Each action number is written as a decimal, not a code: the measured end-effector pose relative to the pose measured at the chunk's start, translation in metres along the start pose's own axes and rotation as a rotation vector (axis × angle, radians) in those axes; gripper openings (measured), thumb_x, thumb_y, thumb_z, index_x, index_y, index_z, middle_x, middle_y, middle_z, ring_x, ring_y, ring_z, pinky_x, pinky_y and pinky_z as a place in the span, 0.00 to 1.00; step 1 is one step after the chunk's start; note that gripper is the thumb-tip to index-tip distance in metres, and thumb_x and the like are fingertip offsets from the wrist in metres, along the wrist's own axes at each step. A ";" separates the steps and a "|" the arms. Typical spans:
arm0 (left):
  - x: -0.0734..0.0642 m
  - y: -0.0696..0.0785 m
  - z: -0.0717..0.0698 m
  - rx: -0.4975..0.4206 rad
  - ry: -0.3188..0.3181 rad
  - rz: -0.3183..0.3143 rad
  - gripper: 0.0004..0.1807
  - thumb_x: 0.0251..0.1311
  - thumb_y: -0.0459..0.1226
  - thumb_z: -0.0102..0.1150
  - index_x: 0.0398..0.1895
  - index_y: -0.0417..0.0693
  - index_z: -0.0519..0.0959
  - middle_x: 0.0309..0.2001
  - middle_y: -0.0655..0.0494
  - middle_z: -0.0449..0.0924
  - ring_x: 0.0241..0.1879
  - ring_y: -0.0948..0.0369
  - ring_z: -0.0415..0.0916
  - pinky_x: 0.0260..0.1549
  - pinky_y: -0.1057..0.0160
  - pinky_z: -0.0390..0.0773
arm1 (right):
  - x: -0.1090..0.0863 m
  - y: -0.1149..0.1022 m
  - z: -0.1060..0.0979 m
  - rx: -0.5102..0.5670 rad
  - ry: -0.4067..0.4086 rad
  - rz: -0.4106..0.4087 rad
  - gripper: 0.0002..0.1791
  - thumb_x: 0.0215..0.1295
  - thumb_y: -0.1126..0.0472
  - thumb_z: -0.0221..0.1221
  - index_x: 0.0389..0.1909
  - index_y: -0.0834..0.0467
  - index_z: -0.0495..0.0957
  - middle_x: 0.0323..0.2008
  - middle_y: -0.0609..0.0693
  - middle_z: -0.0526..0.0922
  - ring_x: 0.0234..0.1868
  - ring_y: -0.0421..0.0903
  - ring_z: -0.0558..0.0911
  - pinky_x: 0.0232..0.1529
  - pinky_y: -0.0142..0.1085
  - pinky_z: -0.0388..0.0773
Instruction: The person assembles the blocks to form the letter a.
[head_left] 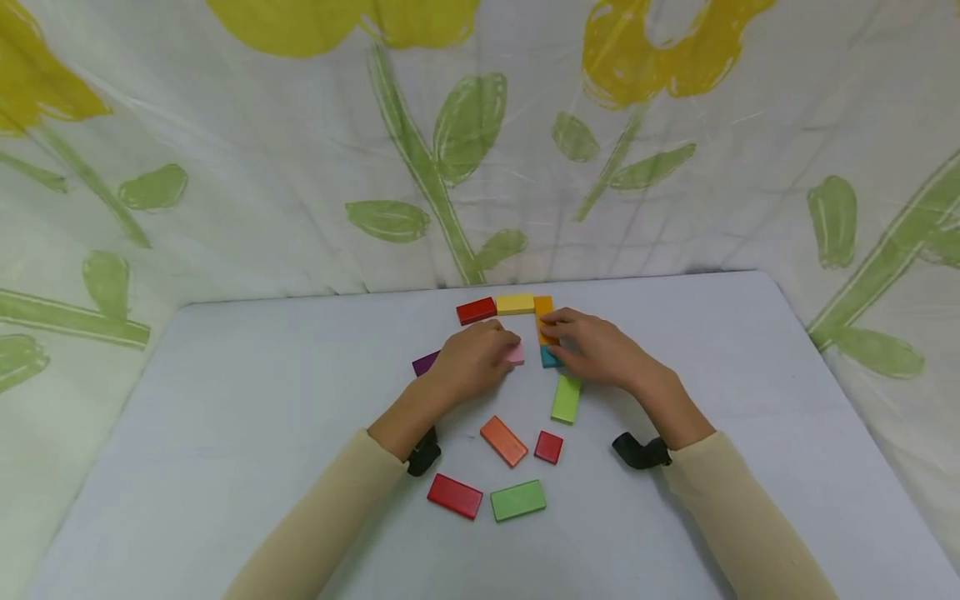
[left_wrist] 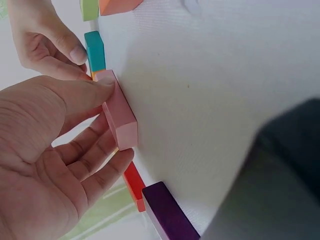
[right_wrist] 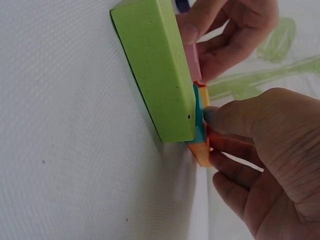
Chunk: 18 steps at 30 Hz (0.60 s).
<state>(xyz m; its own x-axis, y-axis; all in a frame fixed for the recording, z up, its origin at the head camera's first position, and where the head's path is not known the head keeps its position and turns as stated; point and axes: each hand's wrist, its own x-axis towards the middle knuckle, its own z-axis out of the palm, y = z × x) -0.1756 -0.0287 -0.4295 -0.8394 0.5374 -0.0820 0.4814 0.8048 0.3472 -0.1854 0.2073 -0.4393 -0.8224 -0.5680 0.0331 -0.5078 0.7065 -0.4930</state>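
Near teal block (left_wrist: 95, 51) — oblong pink block (left_wrist: 121, 114).

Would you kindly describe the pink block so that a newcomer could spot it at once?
At the white table, toward its far edge, find the left hand. It holds the pink block, seen from the head view between the purple block and the teal block. No other block is pink.

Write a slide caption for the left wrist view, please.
Left hand pinches a pink block near a purple block, right hand at a teal block.
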 end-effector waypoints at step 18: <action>-0.003 -0.001 -0.001 -0.015 0.007 -0.013 0.22 0.71 0.41 0.67 0.64 0.43 0.83 0.56 0.46 0.86 0.56 0.52 0.84 0.59 0.52 0.86 | 0.002 -0.002 -0.004 -0.008 -0.015 0.012 0.22 0.74 0.61 0.65 0.65 0.67 0.81 0.69 0.61 0.80 0.69 0.61 0.80 0.70 0.56 0.78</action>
<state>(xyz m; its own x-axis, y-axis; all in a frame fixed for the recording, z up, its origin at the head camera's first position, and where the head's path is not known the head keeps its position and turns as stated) -0.1738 -0.0312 -0.4287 -0.8474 0.5249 -0.0801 0.4665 0.8080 0.3598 -0.1868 0.2069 -0.4350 -0.8243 -0.5660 0.0139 -0.5002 0.7164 -0.4864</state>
